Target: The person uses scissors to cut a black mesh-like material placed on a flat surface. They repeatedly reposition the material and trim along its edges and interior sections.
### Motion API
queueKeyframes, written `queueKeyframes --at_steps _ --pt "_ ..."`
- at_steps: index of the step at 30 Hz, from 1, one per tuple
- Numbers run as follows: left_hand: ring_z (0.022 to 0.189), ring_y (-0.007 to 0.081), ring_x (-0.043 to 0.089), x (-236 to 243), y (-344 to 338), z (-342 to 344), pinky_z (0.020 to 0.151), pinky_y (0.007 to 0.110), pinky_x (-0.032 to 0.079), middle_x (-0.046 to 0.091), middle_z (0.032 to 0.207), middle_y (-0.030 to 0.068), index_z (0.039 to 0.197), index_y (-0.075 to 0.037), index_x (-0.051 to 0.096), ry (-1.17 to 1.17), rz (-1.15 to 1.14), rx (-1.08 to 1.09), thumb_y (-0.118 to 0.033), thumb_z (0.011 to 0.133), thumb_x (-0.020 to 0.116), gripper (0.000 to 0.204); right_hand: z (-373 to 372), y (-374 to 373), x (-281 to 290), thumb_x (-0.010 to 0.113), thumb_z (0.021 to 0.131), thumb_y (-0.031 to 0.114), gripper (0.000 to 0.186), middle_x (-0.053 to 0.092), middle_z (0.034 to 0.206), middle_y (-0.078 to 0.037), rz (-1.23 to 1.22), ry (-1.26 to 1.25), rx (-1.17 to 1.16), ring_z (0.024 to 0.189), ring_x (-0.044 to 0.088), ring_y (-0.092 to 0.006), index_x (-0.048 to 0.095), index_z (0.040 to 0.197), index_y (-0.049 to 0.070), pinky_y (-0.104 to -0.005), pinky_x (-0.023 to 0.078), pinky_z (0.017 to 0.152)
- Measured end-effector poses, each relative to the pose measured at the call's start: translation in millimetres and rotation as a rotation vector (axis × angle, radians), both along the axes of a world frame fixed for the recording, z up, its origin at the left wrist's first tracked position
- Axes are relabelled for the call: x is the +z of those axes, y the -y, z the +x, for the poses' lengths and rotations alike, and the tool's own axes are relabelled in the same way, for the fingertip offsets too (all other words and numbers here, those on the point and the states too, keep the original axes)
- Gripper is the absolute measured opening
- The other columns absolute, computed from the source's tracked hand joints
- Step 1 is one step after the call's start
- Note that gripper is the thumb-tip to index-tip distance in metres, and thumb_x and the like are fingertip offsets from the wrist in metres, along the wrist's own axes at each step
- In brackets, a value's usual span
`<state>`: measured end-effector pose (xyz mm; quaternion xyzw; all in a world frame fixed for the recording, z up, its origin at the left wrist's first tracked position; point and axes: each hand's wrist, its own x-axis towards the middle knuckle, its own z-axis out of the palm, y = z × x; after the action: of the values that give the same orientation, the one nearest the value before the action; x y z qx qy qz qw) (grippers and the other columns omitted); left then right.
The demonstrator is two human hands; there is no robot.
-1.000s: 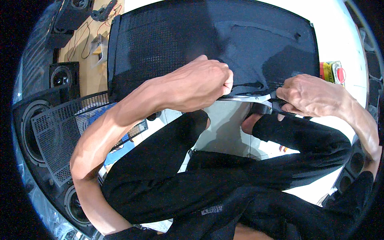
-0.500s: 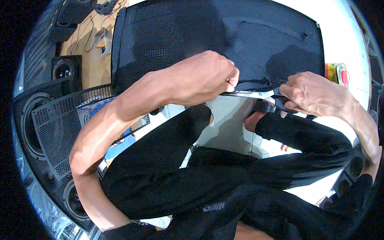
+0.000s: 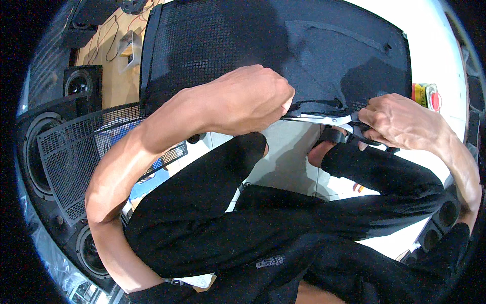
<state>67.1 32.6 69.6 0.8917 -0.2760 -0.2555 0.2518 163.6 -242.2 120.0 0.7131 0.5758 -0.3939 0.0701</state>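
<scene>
A black fabric-covered mesh panel (image 3: 344, 55) lies in front of me, with a wavy loose fabric edge along its near side. My left hand (image 3: 253, 99) is closed at that edge and seems to pinch the fabric, though its fingertips are mostly hidden. My right hand (image 3: 392, 121) grips the dark handles of steel scissors (image 3: 329, 120), whose blades lie along the near edge, pointing left toward my left hand.
Speakers (image 3: 78, 83) and a perforated metal grille (image 3: 68, 167) sit at left, by a wooden board (image 3: 114, 81) with wires and a clear container (image 3: 129, 50). A yellow-and-red can (image 3: 425, 96) stands at right. My crossed legs (image 3: 202, 202) are below, on a tiled floor (image 3: 283, 157).
Both hands shifted slightly up, then my left hand moved back a little left and my right slightly down. The scissors moved with my right hand; the panel appears slightly higher and further right.
</scene>
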Motion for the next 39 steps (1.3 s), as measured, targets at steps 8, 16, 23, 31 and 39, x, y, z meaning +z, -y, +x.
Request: queueKeyframes --at_steps 8,16,23,31,39 --pt "0.088 0.0383 0.061 -7.6 -1.3 -1.5 0.084 0.046 0.048 0.06 0.083 0.0172 0.082 0.0 0.056 0.045 -0.04 -0.048 -0.009 0.088 0.056 0.011 0.8 1.2 -8.2 0.063 0.092 0.021 0.026 0.064 0.073 -0.021 0.09 -0.031 0.031 0.078 0.067 -0.039 0.061 0.089 -0.004 -0.0478 0.054 0.072" --pt "0.091 0.0367 0.062 -8.1 0.2 -0.7 0.086 0.046 0.047 0.062 0.086 0.0167 0.083 0.0 0.057 -0.003 -0.013 -0.039 -0.008 0.088 0.054 0.01 0.4 0.3 -11.3 0.064 0.092 0.022 0.026 0.063 0.072 -0.02 0.097 0.004 0.023 0.077 0.067 -0.0386 0.061 0.089 -0.004 -0.048 0.054 0.073" --pt "0.092 0.0379 0.062 -5.5 0.0 0.2 0.086 0.046 0.048 0.062 0.087 0.0179 0.087 0.001 0.058 0.006 0.023 -0.064 -0.009 0.089 0.053 0.011 0.9 -0.2 -8.0 0.066 0.09 0.02 0.024 0.064 0.075 -0.02 0.073 -0.018 -0.005 0.08 0.067 -0.038 0.062 0.092 -0.004 -0.0476 0.053 0.076" --pt "0.086 0.0414 0.063 -2.1 -2.6 3.6 0.08 0.048 0.049 0.062 0.082 0.0215 0.089 0.003 0.058 -0.101 0.03 -0.007 -0.009 0.088 0.051 0.015 -3.0 -0.6 -3.3 0.066 0.09 0.02 0.025 0.065 0.081 -0.021 0.027 -0.005 -0.052 0.085 0.066 -0.0397 0.063 0.096 -0.004 -0.0496 0.052 0.079" --pt "0.085 0.0416 0.062 -1.5 -1.7 5.3 0.078 0.049 0.048 0.06 0.082 0.0212 0.085 0.003 0.055 -0.098 0.055 -0.048 -0.01 0.089 0.051 0.015 -1.4 -9.7 -3.8 0.067 0.09 0.021 0.026 0.065 0.08 -0.022 0.029 -0.042 -0.023 0.086 0.066 -0.0406 0.062 0.095 -0.004 -0.0504 0.052 0.078"
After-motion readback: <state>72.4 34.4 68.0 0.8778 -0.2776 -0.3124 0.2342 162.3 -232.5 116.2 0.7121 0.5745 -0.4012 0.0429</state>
